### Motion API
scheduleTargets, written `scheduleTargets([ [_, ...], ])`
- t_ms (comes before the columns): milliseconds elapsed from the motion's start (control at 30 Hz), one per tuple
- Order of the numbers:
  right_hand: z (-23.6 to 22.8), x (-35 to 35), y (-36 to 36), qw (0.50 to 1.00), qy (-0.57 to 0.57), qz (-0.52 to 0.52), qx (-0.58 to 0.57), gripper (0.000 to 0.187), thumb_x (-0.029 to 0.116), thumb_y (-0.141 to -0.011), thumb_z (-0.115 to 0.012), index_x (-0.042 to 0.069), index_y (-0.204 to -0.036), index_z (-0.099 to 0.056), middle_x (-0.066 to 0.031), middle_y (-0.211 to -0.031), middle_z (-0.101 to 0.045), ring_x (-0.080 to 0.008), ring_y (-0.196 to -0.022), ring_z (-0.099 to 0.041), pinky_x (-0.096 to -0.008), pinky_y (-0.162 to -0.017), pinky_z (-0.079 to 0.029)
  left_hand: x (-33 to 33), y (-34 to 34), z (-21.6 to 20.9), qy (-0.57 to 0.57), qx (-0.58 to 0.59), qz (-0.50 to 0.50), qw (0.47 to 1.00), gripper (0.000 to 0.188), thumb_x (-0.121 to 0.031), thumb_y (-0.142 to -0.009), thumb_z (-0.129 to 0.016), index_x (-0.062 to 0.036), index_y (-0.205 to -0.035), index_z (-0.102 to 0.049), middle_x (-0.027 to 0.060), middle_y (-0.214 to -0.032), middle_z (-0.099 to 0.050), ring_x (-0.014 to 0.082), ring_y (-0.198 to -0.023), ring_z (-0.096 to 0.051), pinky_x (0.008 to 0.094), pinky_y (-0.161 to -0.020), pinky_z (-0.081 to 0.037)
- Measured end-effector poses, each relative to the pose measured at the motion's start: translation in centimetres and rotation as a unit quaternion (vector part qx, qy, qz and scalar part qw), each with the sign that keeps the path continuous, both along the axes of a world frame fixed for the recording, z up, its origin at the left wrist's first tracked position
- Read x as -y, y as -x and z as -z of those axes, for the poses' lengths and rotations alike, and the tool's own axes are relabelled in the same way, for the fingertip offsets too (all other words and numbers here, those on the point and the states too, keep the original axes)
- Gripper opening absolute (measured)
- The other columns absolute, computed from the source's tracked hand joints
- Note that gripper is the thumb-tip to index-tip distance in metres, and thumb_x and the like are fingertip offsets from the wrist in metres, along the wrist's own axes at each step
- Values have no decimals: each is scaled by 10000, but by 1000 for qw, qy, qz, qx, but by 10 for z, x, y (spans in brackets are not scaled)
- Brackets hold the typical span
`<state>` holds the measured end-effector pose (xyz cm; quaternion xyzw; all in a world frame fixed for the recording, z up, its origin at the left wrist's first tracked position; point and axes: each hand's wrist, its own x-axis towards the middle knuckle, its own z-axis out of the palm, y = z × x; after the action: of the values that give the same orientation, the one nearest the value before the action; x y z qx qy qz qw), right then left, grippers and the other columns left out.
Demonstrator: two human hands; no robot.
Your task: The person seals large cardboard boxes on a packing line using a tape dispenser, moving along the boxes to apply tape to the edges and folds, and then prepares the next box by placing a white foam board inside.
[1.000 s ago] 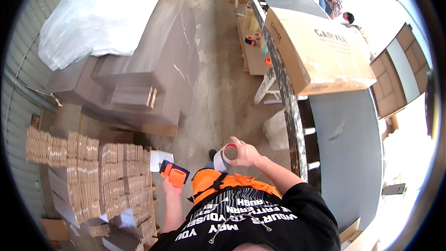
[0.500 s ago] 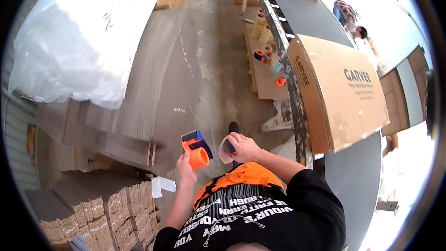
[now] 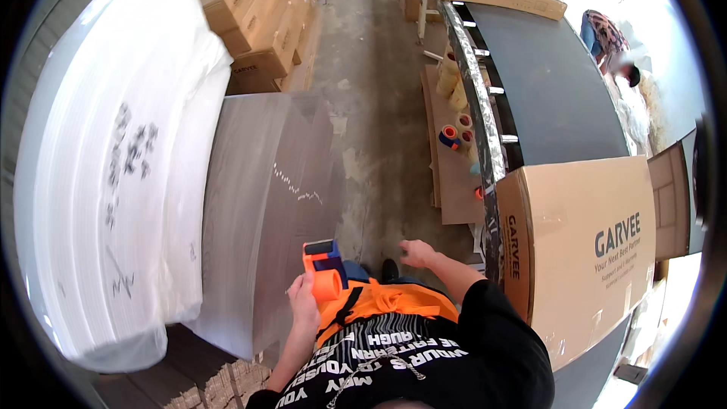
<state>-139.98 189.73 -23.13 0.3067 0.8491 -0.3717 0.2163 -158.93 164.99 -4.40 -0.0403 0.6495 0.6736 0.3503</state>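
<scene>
Your left hand [image 3: 304, 301] grasps 1 orange-and-blue tape dispenser [image 3: 326, 276] by your orange apron [image 3: 395, 301]; your right hand [image 3: 418, 253] is curled, and whether it holds anything cannot be told. Past them, 1 carton [image 3: 579, 257] lies at the conveyor [image 3: 547, 91]'s left edge.

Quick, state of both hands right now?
Left hand: closed, holding an orange-and-blue plastic tape dispenser.
Right hand: looks curled closed; no held object visible.
</scene>
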Motion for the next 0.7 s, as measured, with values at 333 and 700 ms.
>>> scheduleTargets([
  [333,11,-190,90,995,9,81,57,613,338,-726,-651,80,-1279,-595,-150,-1195,-661,-327,-1116,-617,-392,-976,-490,-245,109,36,-40,43,121,991,255,-246,-996,-569,-29,-869,-607,-23,-817,-590,42,-765,-498,229,-705,-418],
  [700,40,-412,113,953,-17,192,234,522,276,-735,-644,62,-1212,-645,-192,-1239,-628,-341,-1170,-586,-401,-976,-485,-428,235,9,-20,41,99,994,245,-222,-1001,-555,-3,-912,-620,-5,-846,-615,46,-773,-524,225,-715,-439],
])
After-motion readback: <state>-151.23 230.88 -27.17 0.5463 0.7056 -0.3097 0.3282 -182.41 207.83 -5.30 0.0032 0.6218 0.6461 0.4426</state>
